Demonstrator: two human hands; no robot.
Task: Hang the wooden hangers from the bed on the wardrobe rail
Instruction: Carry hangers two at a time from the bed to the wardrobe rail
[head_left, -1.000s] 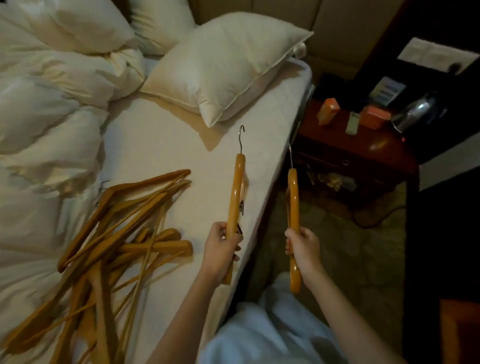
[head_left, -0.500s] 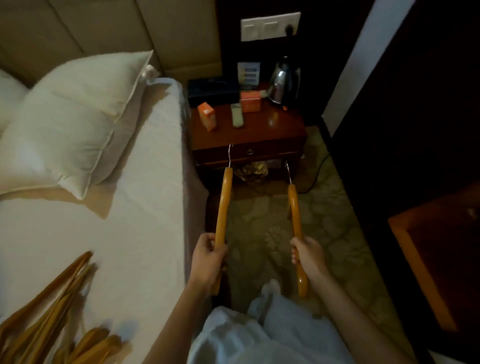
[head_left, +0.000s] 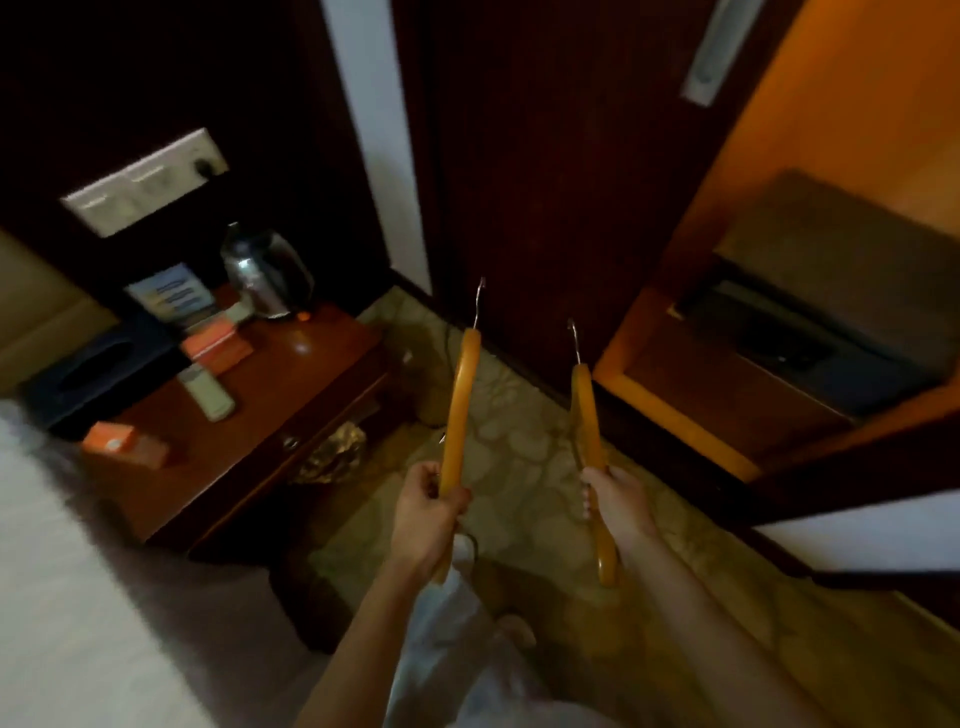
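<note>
A person stands between bed (head_left: 78, 597) and wardrobe (head_left: 779, 322), a wooden hanger in each fist. The left hand (head_left: 428, 512) is clamped round the lower arm of the left hanger (head_left: 460, 410); the right hand (head_left: 613, 501) is clamped the same way on the right hanger (head_left: 589, 431). Both hangers are upright, wire hooks uppermost, held well apart and clear of everything around them.

The job looks to be in mid-carry — two hangers are off the bed, none of those in view is on a rail. The rail itself is out of sight; only the lit lower part of the open wardrobe shows, with a dark safe (head_left: 769, 348) on its shelf. How many hangers are left on the bed cannot be told, since only its bare near corner is in view.

Room to move is narrow. A strip of patterned carpet (head_left: 524, 436) runs between the bed's edge on the left and the wardrobe's orange-lit front edge on the right. The bedside counter (head_left: 291, 395) juts into it, its near corner close to the left hand, with a kettle (head_left: 267, 275), a remote (head_left: 208, 392) and small boxes on top. A dark door panel (head_left: 561, 171) stands just beyond the hooks. The likely way is a turn to the right and a lift — minding that panel's edge and the wardrobe frame.
</note>
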